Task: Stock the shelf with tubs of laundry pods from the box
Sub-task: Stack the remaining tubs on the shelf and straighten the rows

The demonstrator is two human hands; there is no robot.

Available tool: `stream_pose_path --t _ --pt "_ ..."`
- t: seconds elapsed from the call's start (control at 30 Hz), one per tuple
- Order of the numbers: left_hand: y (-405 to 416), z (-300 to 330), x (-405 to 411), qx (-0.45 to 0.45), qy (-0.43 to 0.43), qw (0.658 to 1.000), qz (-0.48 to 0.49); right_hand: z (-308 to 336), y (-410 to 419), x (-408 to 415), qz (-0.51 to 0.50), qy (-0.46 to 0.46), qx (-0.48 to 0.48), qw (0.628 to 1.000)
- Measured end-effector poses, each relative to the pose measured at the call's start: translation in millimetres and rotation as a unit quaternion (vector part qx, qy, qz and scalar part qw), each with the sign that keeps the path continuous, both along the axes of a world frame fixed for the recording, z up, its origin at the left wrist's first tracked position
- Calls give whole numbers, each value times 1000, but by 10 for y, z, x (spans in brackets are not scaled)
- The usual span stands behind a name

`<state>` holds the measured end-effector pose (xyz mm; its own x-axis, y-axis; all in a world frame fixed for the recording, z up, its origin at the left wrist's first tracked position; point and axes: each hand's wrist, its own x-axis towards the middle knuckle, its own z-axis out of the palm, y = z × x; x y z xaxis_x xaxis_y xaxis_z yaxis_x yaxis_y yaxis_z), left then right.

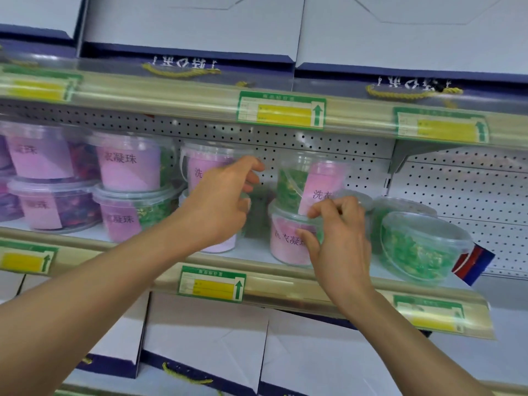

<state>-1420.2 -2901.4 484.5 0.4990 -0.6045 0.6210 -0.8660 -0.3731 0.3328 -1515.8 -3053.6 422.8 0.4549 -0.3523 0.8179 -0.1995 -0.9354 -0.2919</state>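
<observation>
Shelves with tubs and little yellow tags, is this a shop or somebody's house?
Most likely a shop. The shelf edge carries green and yellow price tags, the back is perforated metal board, and many matching tubs of laundry pods stand stacked in rows.

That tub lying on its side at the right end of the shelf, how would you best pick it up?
Probably by its round body, fingers and thumb spanning the clear wall just behind the lid rim, coming from the open front of the shelf. The tipped tub lies with its lid facing out, and another tub crowds it on the left.
</observation>
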Motion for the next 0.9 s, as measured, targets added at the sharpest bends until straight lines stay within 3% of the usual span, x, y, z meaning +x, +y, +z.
stream_pose_path --t 0.53,0.63,0.7,0.8,0.9 --pt "238 -16 -26 -3 19 1000 2 21 86 39 27 52 18 998" --pt "137 -19 -79 -9 48 999 -22 105 111 -66 72 -6 85 994" --pt "55 -23 -94 -17 92 995 -35 251 66 -98 120 -62 216 967" --pt "-68 -27 -96 -37 149 987 -47 494 -165 16 192 -56 451 870" --pt "-145 -38 -113 -49 169 983 -55 544 -339 109 290 -7 506 812"
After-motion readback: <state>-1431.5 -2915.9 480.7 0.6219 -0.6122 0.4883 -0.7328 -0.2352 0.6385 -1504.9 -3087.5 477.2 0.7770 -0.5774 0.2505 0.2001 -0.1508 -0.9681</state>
